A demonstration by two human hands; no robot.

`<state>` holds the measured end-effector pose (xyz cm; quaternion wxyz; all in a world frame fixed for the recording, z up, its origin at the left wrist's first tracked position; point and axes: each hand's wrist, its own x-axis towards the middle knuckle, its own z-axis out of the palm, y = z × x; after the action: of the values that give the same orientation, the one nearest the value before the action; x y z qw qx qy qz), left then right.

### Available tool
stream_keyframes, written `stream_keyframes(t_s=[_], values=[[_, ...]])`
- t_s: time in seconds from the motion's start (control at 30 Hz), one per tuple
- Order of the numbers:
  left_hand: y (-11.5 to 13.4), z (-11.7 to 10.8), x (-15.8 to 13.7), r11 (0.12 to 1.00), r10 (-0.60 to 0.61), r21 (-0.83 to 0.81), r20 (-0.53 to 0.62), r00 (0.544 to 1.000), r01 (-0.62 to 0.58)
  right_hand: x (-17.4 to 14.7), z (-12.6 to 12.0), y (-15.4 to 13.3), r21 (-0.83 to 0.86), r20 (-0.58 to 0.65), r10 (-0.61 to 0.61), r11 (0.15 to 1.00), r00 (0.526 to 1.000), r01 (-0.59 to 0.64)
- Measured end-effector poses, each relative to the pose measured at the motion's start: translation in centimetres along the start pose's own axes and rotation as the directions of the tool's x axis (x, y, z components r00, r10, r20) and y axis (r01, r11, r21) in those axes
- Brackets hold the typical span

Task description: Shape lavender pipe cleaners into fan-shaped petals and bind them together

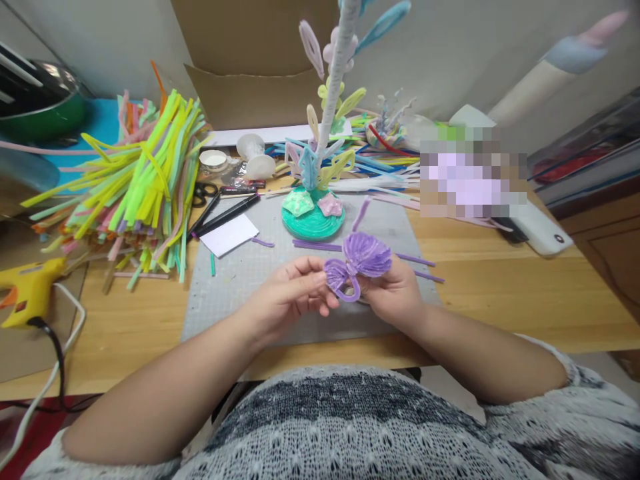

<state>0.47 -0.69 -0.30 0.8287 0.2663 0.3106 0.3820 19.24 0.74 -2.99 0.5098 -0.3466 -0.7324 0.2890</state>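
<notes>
A purple pipe-cleaner butterfly (pixel 369 255) is held up between my two hands, above the grey cutting mat (pixel 240 307). My left hand (pixel 303 288) pinches its smaller looped wing with thumb and fingers. On the other side, my right hand (pixel 397 293) grips it from behind and below; the larger shape partly hides those fingers. One loose purple end sticks up from the top. Purple pipe cleaners (pixel 316 246) lie on the mat just behind my hands. Beyond them stands a green round base (pixel 313 223) with a white wrapped stem (pixel 339 73) bearing pastel leaves and flowers.
Left of the mat is a big heap of coloured pipe cleaners (pixel 150 173), with a yellow glue gun (pixel 30 290) nearer me. Scissors (pixel 204 195), black markers (pixel 227 215), a white card (pixel 229 235) and a spool (pixel 256 157) sit between heap and stem. A white tool (pixel 537 227) lies right.
</notes>
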Motion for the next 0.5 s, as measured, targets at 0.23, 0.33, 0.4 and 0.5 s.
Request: stream_keyframes(t_s=[0.23,0.33,0.4,0.5], values=[[-0.2,-0.1,0.2,0.999,0.052,0.01,-0.074,0.996,-0.051,1.0,0.2,-1.2,-0.067,0.041,-0.032,0.997,0.999,0.035],[-0.1,-0.2,0.2,1.0,0.03,0.006,-0.062,0.998,-0.029,1.1,0.1,-1.0,-0.038,0.058,-0.075,0.996,0.995,0.078],[0.0,-0.3,0.2,1.0,0.009,0.01,-0.049,0.999,-0.009,1.0,0.0,-0.6,-0.027,0.074,-0.084,0.996,0.994,0.086],[0.0,-0.4,0.3,1.0,-0.02,0.01,-0.055,0.998,0.021,0.9,-0.4,-0.1,-0.075,0.087,-0.09,0.992,0.992,0.097]])
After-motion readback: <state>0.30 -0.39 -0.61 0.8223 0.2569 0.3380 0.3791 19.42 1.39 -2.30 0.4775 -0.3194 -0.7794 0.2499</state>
